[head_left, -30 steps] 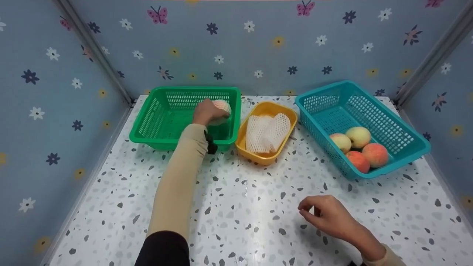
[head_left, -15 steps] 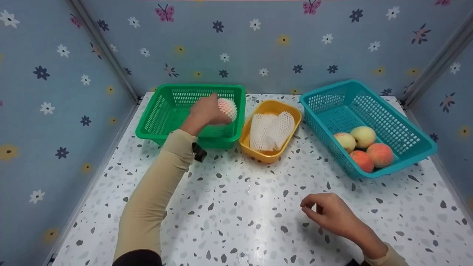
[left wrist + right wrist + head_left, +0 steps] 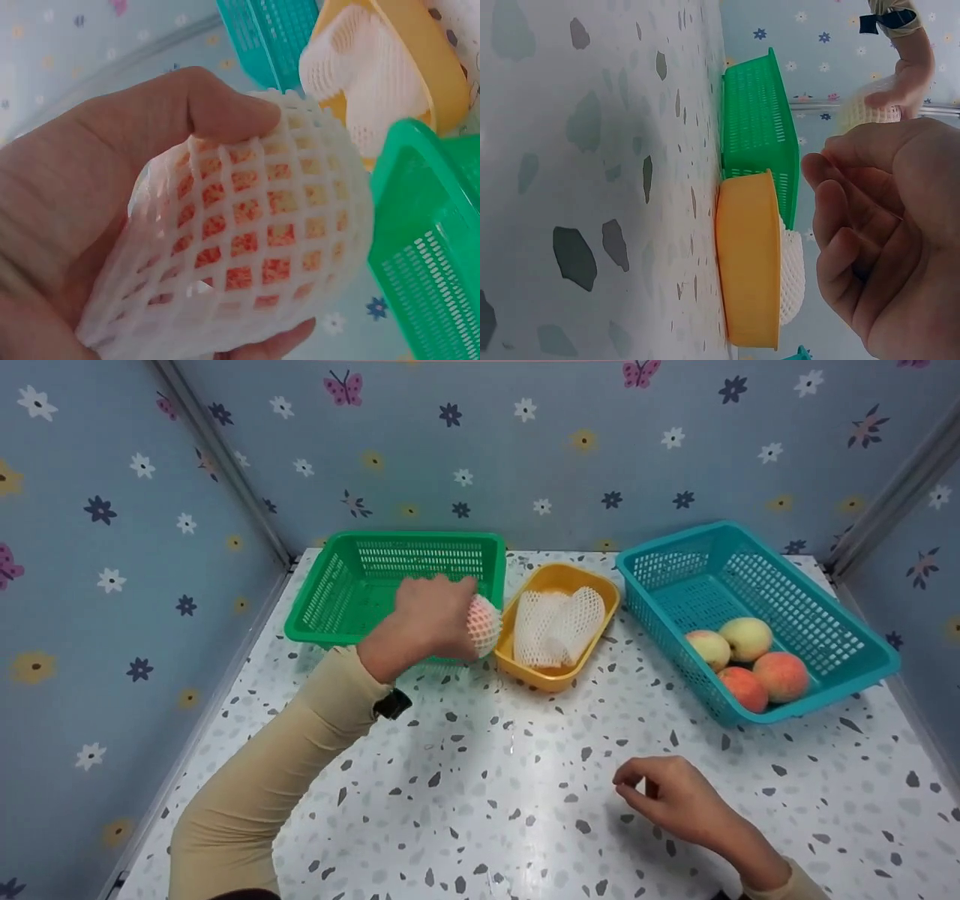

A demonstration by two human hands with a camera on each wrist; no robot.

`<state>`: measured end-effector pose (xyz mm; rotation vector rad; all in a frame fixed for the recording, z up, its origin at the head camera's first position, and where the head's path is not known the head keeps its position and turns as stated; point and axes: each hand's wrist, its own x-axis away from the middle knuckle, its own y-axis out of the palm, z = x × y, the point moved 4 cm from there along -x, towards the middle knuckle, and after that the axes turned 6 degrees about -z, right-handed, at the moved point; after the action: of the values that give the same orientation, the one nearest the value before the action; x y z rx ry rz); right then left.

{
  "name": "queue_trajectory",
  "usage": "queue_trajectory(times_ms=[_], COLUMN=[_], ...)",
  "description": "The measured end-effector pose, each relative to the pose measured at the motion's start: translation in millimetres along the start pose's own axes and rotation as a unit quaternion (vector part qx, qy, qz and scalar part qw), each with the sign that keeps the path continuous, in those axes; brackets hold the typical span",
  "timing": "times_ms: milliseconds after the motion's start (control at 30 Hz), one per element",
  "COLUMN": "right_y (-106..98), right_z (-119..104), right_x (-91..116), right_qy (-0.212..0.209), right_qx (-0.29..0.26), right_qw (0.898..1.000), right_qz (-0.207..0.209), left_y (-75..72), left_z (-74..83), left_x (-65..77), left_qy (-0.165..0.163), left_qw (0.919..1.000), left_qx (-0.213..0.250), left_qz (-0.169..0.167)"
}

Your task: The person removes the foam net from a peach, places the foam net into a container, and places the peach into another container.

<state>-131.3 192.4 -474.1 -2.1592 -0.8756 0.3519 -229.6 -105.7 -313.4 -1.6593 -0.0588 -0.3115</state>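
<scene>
My left hand (image 3: 431,619) grips a peach (image 3: 259,217) in a white foam net sleeve (image 3: 337,206), raised over the front right part of the green basket (image 3: 300,634). In the left wrist view the thumb lies across the net and red and yellow skin shows through the mesh. My right hand (image 3: 671,795) hovers above the front right of the table, fingers loosely curled, holding nothing. Beside the green basket, a yellow tray (image 3: 551,682) holds loose white foam nets (image 3: 559,626).
A teal basket (image 3: 862,660) stands at the right, with several bare peaches (image 3: 780,676) in its near end. The speckled table (image 3: 480,810) meets flower-patterned walls (image 3: 540,457) at the back and sides.
My left hand has lifted the netted peach out of the green basket and drawn it toward me and slightly right. The right hand stays nearly still. The head view has shifted slightly left.
</scene>
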Motion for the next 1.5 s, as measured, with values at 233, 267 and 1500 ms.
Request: queue_trajectory(times_ms=[233, 267, 1500], right_y=[1.8, 1.7, 8.4], right_z=[0.0, 0.0, 9.8], right_x=[-1.2, -1.6, -5.9], right_qy=[0.001, -0.001, 0.008], right_qx=[0.015, 0.017, -0.011], right_qw=[1.0, 1.0, 1.0], right_qz=[0.006, 0.007, -0.022], left_y=[18.6, 21.6, 129.7], left_z=[46.7, 53.7, 169.3], left_x=[22.3, 24.9, -13.5], left_qy=[0.052, 0.059, 0.238], left_qw=[0.9941, 0.9919, 0.8679], left_qx=[-0.095, -0.112, -0.435], left_qz=[-0.009, -0.008, 0.034])
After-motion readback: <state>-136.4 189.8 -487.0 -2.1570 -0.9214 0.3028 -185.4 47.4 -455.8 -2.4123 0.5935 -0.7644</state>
